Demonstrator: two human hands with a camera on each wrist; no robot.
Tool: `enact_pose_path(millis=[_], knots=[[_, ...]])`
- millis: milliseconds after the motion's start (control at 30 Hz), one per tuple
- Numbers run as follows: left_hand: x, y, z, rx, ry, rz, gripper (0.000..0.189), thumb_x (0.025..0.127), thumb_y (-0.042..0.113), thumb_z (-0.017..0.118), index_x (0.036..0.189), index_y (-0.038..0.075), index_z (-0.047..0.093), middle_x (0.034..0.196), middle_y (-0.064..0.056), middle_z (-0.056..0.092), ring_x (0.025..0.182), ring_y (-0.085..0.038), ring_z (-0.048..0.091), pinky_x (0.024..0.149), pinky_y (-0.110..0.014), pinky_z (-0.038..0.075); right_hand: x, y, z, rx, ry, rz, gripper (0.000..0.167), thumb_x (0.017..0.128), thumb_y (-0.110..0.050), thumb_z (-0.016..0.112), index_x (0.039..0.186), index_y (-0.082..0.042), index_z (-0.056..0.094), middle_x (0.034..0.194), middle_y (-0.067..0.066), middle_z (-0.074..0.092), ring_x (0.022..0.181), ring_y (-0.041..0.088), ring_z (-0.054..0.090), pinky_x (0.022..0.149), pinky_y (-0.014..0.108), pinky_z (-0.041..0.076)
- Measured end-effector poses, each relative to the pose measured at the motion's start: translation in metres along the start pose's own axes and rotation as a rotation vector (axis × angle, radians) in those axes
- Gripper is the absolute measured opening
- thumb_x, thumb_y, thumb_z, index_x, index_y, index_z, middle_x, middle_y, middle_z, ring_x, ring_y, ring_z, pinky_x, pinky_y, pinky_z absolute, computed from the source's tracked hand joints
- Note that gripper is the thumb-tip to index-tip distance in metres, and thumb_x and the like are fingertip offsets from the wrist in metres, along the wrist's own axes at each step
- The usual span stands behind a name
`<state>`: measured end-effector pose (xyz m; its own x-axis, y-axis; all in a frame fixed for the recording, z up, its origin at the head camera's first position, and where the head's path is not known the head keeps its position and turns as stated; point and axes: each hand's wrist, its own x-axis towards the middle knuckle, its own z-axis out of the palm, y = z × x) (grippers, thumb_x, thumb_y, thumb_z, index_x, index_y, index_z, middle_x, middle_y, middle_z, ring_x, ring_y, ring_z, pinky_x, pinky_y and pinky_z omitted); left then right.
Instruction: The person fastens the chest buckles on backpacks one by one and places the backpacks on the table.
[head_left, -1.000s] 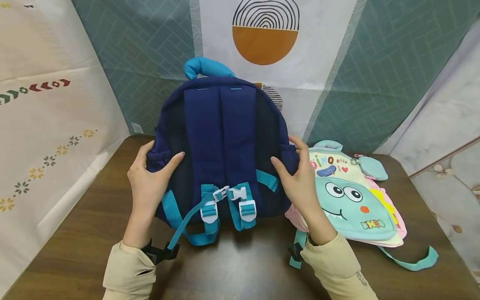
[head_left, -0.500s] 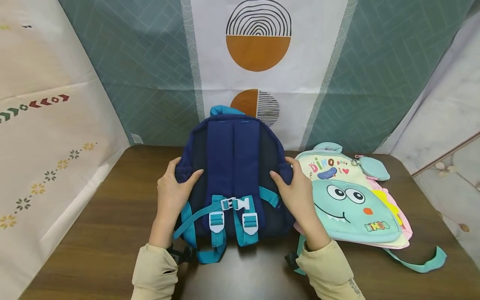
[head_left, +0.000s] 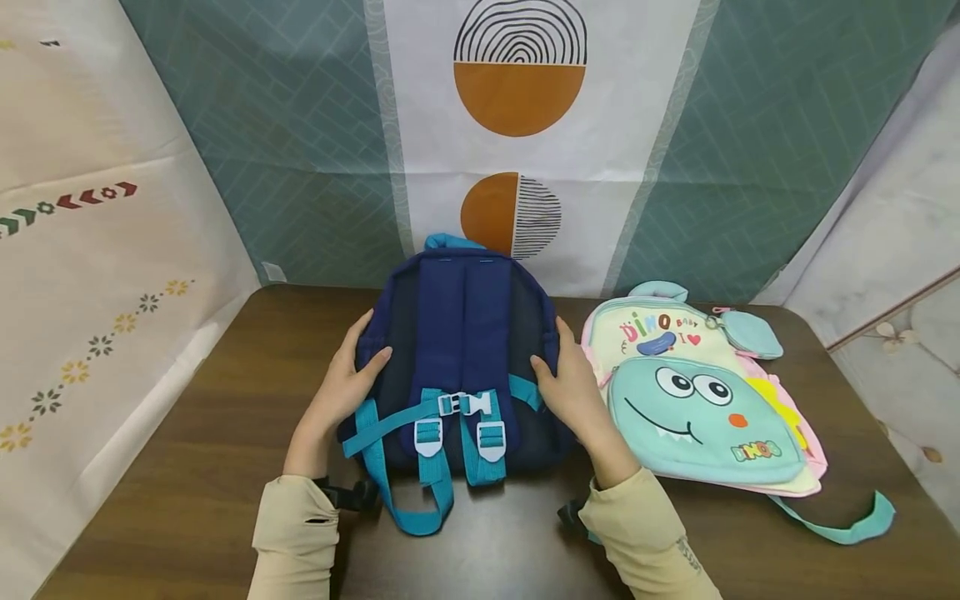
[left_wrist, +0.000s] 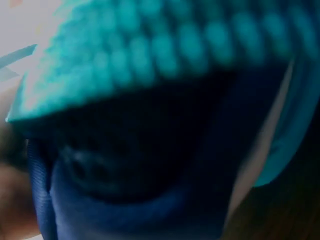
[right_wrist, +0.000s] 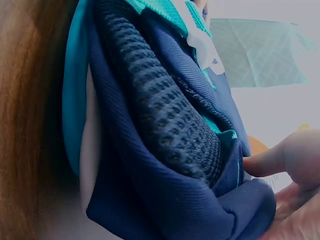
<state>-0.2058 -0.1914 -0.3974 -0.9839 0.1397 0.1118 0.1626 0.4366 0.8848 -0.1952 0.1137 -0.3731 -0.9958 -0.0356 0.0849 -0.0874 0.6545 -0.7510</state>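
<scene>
A small navy backpack (head_left: 441,333) rests on the table with its back panel and two shoulder straps facing me. Teal webbing with white buckles (head_left: 491,442) hangs over its lower part. My left hand (head_left: 341,383) grips one side, thumb on the panel and fingers along the edge. On the opposite side my right hand (head_left: 573,383) holds it the same way; the right wrist view shows that thumb (right_wrist: 267,162) against the navy fabric. Close-up teal webbing (left_wrist: 165,45) blurs much of the left wrist view. The bag's front is hidden.
To the right lies a child's dinosaur backpack (head_left: 705,425) in mint, cream and pink, its loose mint strap (head_left: 847,529) trailing toward the table's right edge. Behind the brown wooden table (head_left: 187,467) hangs a patterned cloth (head_left: 322,167).
The navy backpack has come down and away from me onto the table, and it now leans further back. Both hands have moved with it, still on its sides.
</scene>
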Motion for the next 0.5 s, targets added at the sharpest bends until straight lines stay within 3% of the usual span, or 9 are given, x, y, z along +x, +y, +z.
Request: enact_pose_path(millis=[233,500], knots=[[0.002,-0.012,0.003,0.011,-0.024,-0.020,0.066,0.097,0.028,0.051,0.151,0.016,0.013,0.148,-0.022,0.025,0.130,-0.042,0.034,0.103,-0.056,0.030,0.001,0.008,0.003,-0.029,-0.039,0.013,0.070,0.092,-0.015,0.056,0.146,0.003,0.016,0.142,0.029,0.034,0.130,0.043,0.034,0.106,0.054,0.027],[0.003,-0.024,0.008,0.136,-0.061,-0.115,0.064,0.098,0.033,0.048,0.149,0.010,0.018,0.143,-0.028,0.033,0.124,-0.045,0.041,0.099,-0.057,0.035,0.002,0.013,0.013,-0.098,-0.105,0.049,0.066,0.093,-0.014,0.055,0.146,0.002,0.020,0.133,0.035,0.040,0.122,0.046,0.042,0.100,0.055,0.035]])
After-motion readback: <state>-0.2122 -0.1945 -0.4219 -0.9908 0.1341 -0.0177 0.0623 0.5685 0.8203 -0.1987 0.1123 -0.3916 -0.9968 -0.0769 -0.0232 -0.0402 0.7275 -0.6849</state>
